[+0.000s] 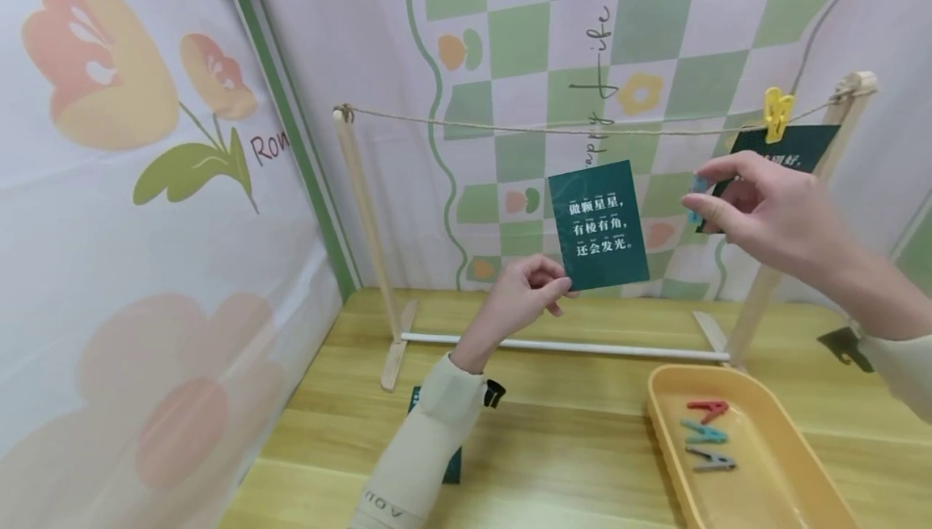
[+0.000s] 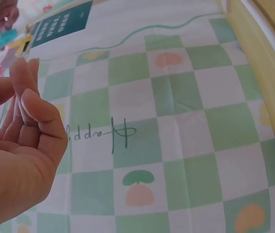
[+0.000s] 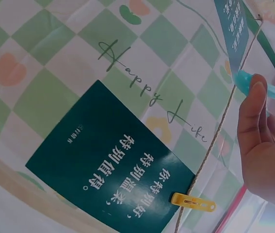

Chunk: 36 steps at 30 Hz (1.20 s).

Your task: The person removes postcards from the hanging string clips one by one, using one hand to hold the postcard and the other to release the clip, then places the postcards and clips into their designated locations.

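Observation:
My left hand (image 1: 518, 296) pinches a dark green card (image 1: 600, 226) with white writing by its lower left corner, below the twine (image 1: 502, 126). The card tilts slightly. To its right, my right hand (image 1: 786, 209) pinches a light blue clothespin (image 1: 696, 188) between thumb and fingers, apart from that card in the head view. Behind the right hand a second green card (image 3: 103, 165) hangs from the twine by a yellow clothespin (image 1: 777, 114); the hand partly hides it in the head view. In the left wrist view the held card cannot be made out.
A wooden stand (image 1: 371, 230) carries the twine, with a white rod (image 1: 582, 347) low between its posts. A yellow tray (image 1: 658, 399) at front right holds red (image 1: 708, 409), teal (image 1: 705, 432) and grey (image 1: 710, 459) clothespins. Another green card (image 1: 453, 468) lies under the left forearm.

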Each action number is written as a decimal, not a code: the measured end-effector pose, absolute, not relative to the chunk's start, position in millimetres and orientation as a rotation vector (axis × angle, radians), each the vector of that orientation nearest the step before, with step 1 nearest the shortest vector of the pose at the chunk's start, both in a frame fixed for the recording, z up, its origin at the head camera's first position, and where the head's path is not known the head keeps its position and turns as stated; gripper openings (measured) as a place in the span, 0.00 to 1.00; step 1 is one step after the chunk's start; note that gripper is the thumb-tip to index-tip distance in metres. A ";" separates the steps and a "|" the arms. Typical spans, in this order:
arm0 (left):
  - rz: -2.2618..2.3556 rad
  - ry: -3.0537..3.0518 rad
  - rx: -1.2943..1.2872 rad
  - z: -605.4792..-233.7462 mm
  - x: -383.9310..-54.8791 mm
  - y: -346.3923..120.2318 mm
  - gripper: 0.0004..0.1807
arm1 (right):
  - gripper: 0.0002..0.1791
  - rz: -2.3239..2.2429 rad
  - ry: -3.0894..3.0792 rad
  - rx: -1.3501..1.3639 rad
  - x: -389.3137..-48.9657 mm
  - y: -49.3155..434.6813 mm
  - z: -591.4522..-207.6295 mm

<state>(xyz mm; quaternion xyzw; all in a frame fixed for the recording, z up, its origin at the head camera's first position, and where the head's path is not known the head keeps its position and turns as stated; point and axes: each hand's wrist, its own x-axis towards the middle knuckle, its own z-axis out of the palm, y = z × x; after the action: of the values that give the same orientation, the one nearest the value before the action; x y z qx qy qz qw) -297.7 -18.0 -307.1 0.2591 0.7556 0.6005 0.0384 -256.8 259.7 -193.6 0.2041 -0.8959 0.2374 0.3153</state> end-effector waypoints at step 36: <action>1.578 2.380 0.710 -346.9 -286.5 -95.6 0.06 | 0.18 0.558 -2.462 0.782 -220.8 278.6 -302.2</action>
<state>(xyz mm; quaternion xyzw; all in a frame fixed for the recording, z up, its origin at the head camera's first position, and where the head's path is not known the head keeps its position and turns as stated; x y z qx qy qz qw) -286.5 -95.6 -346.9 0.2401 0.8049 0.5335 0.0992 -220.8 278.6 -302.2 0.2868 -0.9028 0.2047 0.2466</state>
